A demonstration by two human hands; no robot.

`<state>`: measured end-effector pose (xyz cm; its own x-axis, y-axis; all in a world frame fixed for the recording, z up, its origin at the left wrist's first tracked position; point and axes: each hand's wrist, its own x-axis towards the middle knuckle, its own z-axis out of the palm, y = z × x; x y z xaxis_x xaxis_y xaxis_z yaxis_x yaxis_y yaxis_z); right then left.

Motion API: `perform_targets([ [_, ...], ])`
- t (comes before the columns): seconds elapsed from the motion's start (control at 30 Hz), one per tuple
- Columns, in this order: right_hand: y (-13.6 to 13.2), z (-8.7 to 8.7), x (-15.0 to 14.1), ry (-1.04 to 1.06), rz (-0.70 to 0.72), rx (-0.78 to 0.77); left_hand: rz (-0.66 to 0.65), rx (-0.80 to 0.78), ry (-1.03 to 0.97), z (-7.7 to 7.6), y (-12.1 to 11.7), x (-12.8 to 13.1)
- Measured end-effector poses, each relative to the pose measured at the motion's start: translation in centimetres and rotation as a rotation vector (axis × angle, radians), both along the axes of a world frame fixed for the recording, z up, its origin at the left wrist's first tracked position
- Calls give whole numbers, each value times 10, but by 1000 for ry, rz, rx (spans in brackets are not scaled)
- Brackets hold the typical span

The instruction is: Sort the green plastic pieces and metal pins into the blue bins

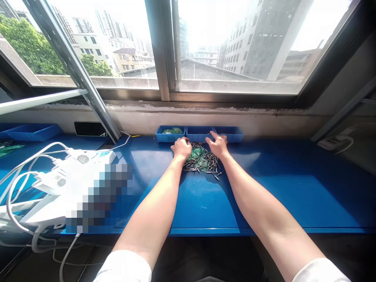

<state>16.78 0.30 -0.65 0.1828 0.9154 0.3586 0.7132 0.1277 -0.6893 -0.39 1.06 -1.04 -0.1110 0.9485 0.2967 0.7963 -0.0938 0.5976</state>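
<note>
2 bare hands work over a heap of pins on a blue table (202,207). The pins (212,161) are thin, dark and metallic, lying every which way near the table's back, with 1 or more green packets (201,161) among them. The heap sits between the hands, just in front of 3 blue bins, and a single pin lies at its near edge, pointing toward the person.

The left hand (181,148) is at the heap's left side, back of the hand up, fingers curled downward; whether it grasps a pin cannot be told, since its fingertips are hidden. The right hand (218,145) is at the heap's back right, released, its thumb and fingers spread apart in front of the bins.

The 3 bins stand in a row against the wall (138,119). The left bin (169,138) holds green packets; the middle bin (199,138) is next to it; the right bin (237,136) is partly behind the right hand, and its contents are too small to tell.

Farther left are a white power strip (49,207) with plugs and cables, a phone (88,129) near the wall, a metal post (100,103) and a blue tray (38,133). A window (164,55) spans the back.
</note>
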Motion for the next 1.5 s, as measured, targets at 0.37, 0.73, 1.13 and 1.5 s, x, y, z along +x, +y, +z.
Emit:
perform_targets([
  [0.37,1,-6,3,-16,-17,213,-51,-27,29,-3,2,-1],
  [0.73,3,-13,0,-212,51,-123,-123,-84,134,-5,2,-2],
  [1.13,1,-14,-2,-53,80,-33,-157,48,45,-3,-1,0],
  [1.5,-9,0,-7,173,302,93,-440,261,-42,6,-12,7],
])
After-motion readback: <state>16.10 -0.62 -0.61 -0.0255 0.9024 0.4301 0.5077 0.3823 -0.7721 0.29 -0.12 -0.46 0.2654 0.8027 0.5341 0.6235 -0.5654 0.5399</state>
